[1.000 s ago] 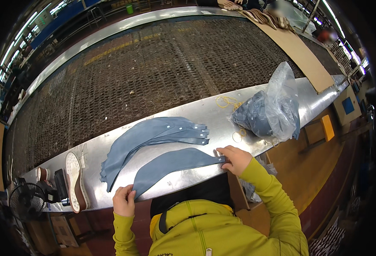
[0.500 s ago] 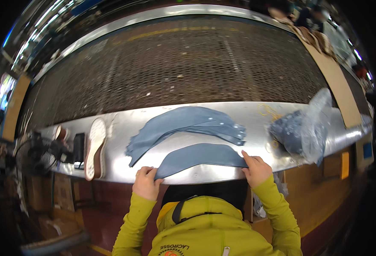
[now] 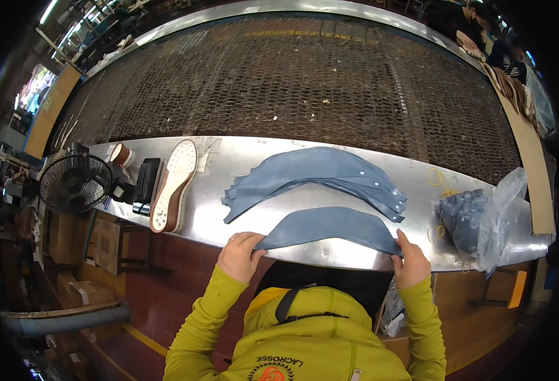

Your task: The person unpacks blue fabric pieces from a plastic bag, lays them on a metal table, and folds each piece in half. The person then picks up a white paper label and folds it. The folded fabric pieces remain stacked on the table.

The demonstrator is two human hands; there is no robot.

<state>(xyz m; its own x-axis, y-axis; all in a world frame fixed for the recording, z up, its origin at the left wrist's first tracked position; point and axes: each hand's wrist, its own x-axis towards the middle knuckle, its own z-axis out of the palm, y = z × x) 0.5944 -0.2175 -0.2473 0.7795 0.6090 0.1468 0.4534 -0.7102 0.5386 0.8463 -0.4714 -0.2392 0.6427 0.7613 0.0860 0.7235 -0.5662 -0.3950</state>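
Note:
A curved blue-grey leather piece lies along the front edge of the metal table, its middle bowed away from me. My left hand pinches its left end between thumb and fingers. At the other end, my right hand grips the right tip the same way. Just beyond it, a fanned stack of similar leather pieces rests on the metal, with small white tags showing at its right ends.
To the left stand a pale-and-brown shoe sole, a black case, a tape roll and a black fan. Plastic-bagged blue pieces and yellow rubber bands lie right. Behind runs a wire-mesh conveyor. People sit far right.
The whole view has shifted, so table items appear farther right. Both hands still hold the ends of the leather piece, which lies much the same way in front of the stack.

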